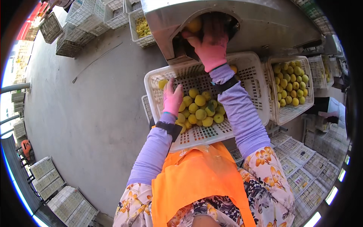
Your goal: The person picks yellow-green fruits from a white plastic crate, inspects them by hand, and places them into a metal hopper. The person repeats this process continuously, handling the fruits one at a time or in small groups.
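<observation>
Both of my hands wear pink gloves. My right hand (pixel 211 46) reaches into the round opening of a metal machine (pixel 266 25); its fingertips are in shadow, beside a yellow fruit (pixel 194 25). My left hand (pixel 172 96) is over the left side of a white plastic crate (pixel 150 82), fingers spread, near a single yellow fruit (pixel 162 84) at the crate's wall. Round yellow-green fruits (pixel 200 114) are heaped in the near part of this crate, one with a green leaf (pixel 211 106). Under the opening, my right forearm crosses the crate.
A second crate (pixel 310 107) of yellow fruits stands to the right. Past the machine's left edge is a crate of cut fruit pieces (pixel 143 43), beside stacked empty crates (pixel 93 20). More crates (pixel 300 181) are stacked at lower right. A person in light clothing (pixel 336 109) is at the far right.
</observation>
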`<state>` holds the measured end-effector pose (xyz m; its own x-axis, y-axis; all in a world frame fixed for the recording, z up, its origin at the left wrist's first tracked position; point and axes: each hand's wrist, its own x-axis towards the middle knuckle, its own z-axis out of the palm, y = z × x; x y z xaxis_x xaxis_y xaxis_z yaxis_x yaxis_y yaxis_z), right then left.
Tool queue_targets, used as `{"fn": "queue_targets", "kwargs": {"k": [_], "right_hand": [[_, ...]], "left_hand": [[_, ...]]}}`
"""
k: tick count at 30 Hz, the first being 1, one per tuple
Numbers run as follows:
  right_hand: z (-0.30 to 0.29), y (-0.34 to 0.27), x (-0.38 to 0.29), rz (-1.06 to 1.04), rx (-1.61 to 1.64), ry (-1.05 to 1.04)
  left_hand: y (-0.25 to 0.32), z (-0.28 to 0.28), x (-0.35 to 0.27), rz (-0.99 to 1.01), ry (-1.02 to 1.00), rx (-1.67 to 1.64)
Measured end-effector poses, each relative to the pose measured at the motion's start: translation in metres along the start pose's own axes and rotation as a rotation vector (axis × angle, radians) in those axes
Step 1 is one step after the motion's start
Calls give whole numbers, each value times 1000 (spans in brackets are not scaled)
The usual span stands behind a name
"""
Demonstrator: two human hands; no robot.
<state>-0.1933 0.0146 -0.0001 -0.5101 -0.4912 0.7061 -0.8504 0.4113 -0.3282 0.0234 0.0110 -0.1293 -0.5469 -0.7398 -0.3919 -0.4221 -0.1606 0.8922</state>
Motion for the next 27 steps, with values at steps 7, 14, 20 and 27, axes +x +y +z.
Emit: {"fn": "queue_targets", "kwargs": {"k": [7,14,20,27], "right_hand": [[-38,43,-136,284,79,-1092],[39,55,-252,213,-275,-1748],[-22,83,-201,469,247,-1389],[-147,45,-138,531,502,-822]], "left_hand": [[-72,51,19,-105,-412,1303],[-99,61,18,-48,-350,1428],[-65,56,68,-237,-537,1322],[-29,29,15,-148,-368,397]]}}
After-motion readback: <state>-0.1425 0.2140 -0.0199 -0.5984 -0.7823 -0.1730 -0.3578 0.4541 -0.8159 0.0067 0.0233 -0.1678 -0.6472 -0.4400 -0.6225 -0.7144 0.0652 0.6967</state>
